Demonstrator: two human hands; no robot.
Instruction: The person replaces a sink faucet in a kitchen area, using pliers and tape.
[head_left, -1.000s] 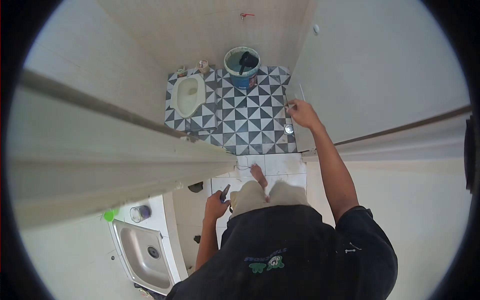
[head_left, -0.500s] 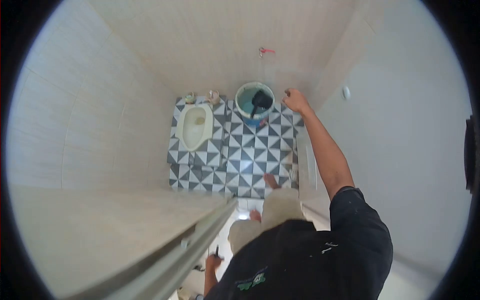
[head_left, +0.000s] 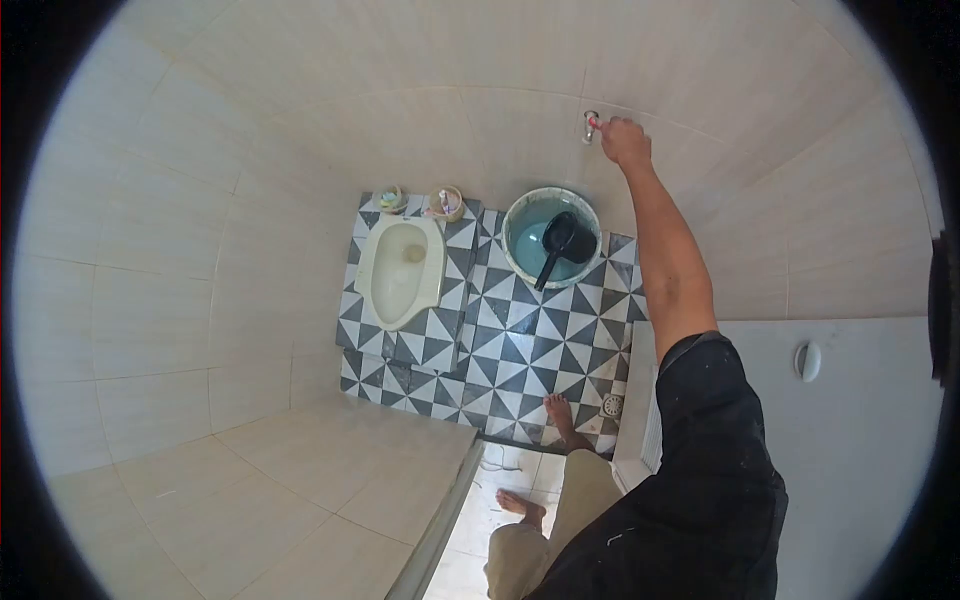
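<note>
My right hand (head_left: 626,142) is stretched far out to the wall, its fingers closed on the small red handle of a metal water tap (head_left: 589,127). Below the tap stands a round bucket (head_left: 512,256) with bluish water in it. A black water dipper (head_left: 565,234) rests in the bucket, its handle leaning over the near rim. My left hand is out of view.
On a raised tiled step is a squat toilet (head_left: 434,285), with two small containers (head_left: 391,199) behind it. A floor drain (head_left: 612,405) lies beside my forward foot (head_left: 560,408). The white door (head_left: 760,430) stands at the right, the doorframe (head_left: 440,520) at lower left.
My right hand has moved forward from beside the bucket up to the tap and closed on its handle. My body has come farther into the bathroom, and my left hand has left the view.
</note>
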